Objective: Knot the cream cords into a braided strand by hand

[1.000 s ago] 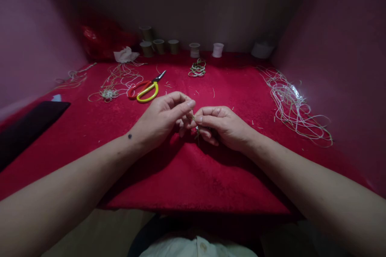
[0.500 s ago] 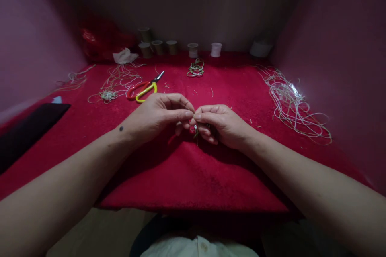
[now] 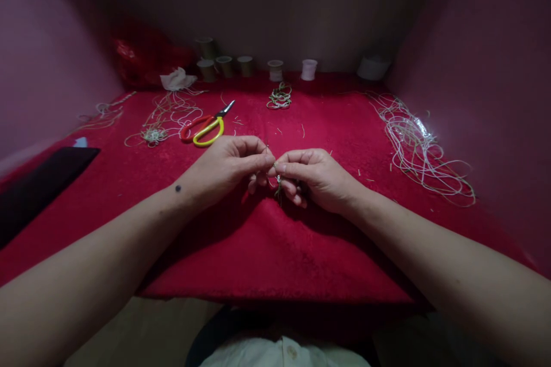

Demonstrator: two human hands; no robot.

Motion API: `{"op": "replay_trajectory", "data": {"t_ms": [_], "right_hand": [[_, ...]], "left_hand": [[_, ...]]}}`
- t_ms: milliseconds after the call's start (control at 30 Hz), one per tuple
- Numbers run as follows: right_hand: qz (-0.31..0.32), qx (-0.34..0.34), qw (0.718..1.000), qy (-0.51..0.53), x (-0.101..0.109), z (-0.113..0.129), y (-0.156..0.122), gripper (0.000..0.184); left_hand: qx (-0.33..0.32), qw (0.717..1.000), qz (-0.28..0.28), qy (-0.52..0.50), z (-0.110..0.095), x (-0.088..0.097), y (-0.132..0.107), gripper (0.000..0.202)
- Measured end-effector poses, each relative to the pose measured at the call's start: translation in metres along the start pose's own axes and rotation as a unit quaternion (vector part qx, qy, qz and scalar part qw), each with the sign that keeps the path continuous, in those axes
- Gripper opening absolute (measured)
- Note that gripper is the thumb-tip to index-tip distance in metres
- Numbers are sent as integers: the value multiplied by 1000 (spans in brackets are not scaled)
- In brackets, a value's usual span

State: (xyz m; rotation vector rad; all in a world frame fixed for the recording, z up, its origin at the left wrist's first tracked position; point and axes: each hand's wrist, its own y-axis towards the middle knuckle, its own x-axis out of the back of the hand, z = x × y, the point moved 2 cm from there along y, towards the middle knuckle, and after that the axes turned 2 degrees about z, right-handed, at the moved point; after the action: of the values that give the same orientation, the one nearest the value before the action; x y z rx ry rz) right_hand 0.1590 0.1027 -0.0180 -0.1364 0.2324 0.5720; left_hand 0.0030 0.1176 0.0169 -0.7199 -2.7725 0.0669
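Above the red cloth, both hands meet over a small piece of green and white knotted cord. My left hand pinches the cord between thumb and forefinger, and a short thin end pokes up above its fingertips. My right hand is closed on the same cord, thumb over forefinger, with part of the piece hanging below. The fingers hide most of the knotting. Just beyond my left hand lie scissors with one red and one yellow handle, blades pointing away.
A braided cord bundle lies at the back centre. Thread spools line the back edge. Loose cords spread at left, and a white cord tangle lies at right. A dark long object rests at far left on the red cloth.
My left fingertips have drawn slightly left, a little apart from the right ones. A thin cord end now shows above them. The knotted piece below is a bit more visible.
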Motion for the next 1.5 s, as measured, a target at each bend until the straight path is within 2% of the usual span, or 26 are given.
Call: {"op": "replay_trajectory", "data": {"t_ms": [300, 433, 700, 933, 1000, 1167, 1367, 1500], "right_hand": [[-47, 7, 996, -76, -5, 4, -2, 18], [-50, 23, 993, -100, -5, 4, -2, 16], [0, 27, 992, -126, -6, 7, -5, 15], [48, 7, 999, -17, -4, 2, -3, 12], [48, 3, 999, 11, -3, 1, -2, 12], [15, 9, 999, 46, 0, 0, 0, 12], [1, 14, 999, 32, 0, -1, 1, 12], [-3, 11, 1000, 13, 0, -1, 1, 12]], "left_hand": [[-10, 998, -26, 60, -2, -2, -2, 12], [-10, 998, -23, 55, -5, -2, -4, 13], [-3, 999, -28, -36, -3, 2, -3, 12], [53, 983, -64, -165, 7, 2, 3, 11], [42, 986, -69, -147, 7, 2, 2, 10], [-4, 996, -87, -13, 0, -1, -2, 7], [-35, 986, -118, 116, -4, -4, -7, 6], [-55, 978, -116, 166, -4, -3, -8, 7]]}}
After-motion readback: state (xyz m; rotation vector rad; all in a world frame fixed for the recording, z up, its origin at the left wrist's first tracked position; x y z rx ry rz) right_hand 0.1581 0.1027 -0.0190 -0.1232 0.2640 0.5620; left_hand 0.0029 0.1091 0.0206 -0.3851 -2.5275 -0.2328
